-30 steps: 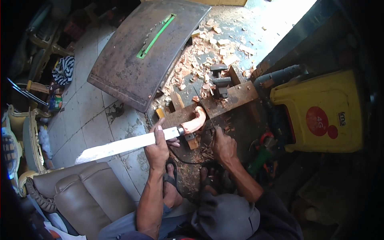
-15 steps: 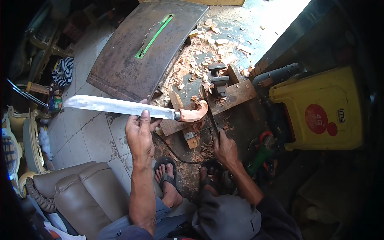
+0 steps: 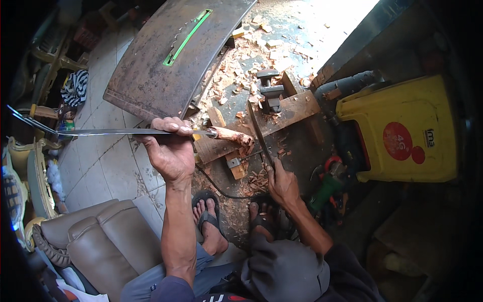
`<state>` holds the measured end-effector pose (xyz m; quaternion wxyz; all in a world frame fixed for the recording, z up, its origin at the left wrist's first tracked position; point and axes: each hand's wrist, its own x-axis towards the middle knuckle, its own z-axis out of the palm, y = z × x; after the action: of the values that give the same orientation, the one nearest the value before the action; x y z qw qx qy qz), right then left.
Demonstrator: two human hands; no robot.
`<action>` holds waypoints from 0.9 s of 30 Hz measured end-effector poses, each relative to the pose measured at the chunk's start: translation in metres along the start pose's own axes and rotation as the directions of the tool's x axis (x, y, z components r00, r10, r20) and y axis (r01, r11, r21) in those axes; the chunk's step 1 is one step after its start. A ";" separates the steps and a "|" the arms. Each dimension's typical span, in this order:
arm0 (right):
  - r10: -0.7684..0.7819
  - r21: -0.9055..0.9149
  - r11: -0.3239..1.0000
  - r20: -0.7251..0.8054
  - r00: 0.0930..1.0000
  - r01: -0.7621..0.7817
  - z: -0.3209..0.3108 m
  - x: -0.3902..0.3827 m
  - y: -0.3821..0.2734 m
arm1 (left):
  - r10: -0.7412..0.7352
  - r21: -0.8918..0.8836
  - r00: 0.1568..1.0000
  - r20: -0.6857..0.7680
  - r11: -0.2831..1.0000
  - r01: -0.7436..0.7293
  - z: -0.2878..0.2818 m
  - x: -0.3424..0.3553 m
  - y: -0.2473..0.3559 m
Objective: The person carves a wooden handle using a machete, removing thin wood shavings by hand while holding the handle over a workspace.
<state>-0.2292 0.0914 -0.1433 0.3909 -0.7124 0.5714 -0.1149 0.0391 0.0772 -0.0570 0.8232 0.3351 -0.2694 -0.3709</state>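
1. A long, flat steel machete blade point(image 3: 115, 132) with a rough, pale carved wooden handle point(image 3: 234, 136) is held level above the floor by the left hand point(image 3: 168, 151); the fingers point(image 3: 168, 123) are wrapped over the blade's spine near the handle.
2. A narrow dark metal file point(image 3: 259, 133) is gripped by the right hand point(image 3: 283, 183), the fingers closed around its lower end and its tip laid against the handle.
3. The handle is poised over a worn brown wooden work block point(image 3: 294, 108), amid pale wood shavings point(image 3: 246, 50) strewn on the floor.
4. For clean shaping, the blade is best kept steady and level, with light, even file strokes directed away from the left hand.
5. Bare toes in dark sandals point(image 3: 209, 214) lie just below, so control should be kept.
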 end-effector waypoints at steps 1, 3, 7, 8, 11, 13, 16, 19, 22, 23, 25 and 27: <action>-0.022 -0.043 0.999 0.001 1.000 0.022 -0.001 0.000 -0.003 | -0.004 -0.018 1.000 0.031 1.000 0.004 -0.004 0.001 -0.001; -0.125 -0.030 0.992 -0.089 0.988 0.123 -0.004 -0.001 -0.012 | 0.011 -0.030 0.998 0.059 0.999 -0.009 -0.010 0.004 -0.001; -0.346 -0.007 0.931 -0.339 0.875 0.366 -0.007 -0.007 -0.026 | 0.023 -0.022 0.999 0.029 1.000 -0.022 -0.017 -0.001 -0.007; -0.396 -0.039 0.911 -0.369 0.841 0.412 -0.003 -0.006 -0.023 | 0.020 -0.019 1.000 0.024 1.000 -0.020 -0.018 -0.002 -0.008; -0.208 -0.217 0.956 -0.027 0.978 0.198 -0.002 0.002 -0.010 | 0.077 -0.032 0.997 -0.004 0.997 -0.077 -0.010 -0.004 -0.006; -0.325 -0.132 0.943 -0.184 0.928 0.304 -0.002 0.009 -0.013 | 0.143 -0.025 0.989 0.042 0.990 -0.142 -0.008 0.002 -0.003; -0.390 -0.062 0.919 -0.267 0.881 0.388 -0.009 0.007 -0.030 | 0.158 0.123 0.975 0.158 0.976 -0.179 -0.006 0.002 0.001; -0.421 0.019 0.892 -0.334 0.843 0.452 -0.015 0.010 -0.047 | 0.161 0.084 0.975 0.151 0.981 -0.175 -0.007 0.011 -0.008; -0.455 -0.028 0.875 -0.387 0.802 0.483 -0.003 0.012 -0.037 | 0.190 0.059 0.975 0.111 0.979 -0.197 -0.007 0.013 -0.010; -0.474 -0.068 0.869 -0.398 0.785 0.490 0.005 0.015 -0.030 | 0.178 0.062 0.976 0.124 0.980 -0.187 -0.006 0.012 -0.009; -0.304 -0.178 0.943 -0.119 0.945 0.281 0.011 0.020 -0.020 | 0.155 0.075 0.977 0.148 0.983 -0.168 -0.007 0.009 -0.007; -0.212 -0.182 0.962 -0.014 0.977 0.206 0.012 0.021 -0.018 | 0.190 0.096 0.966 0.176 0.973 -0.209 -0.005 0.010 -0.009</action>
<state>-0.2025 0.0785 -0.1449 0.3010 -0.7990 0.5077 -0.1153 0.0448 0.0663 -0.0647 0.8107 0.3206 -0.3899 -0.2966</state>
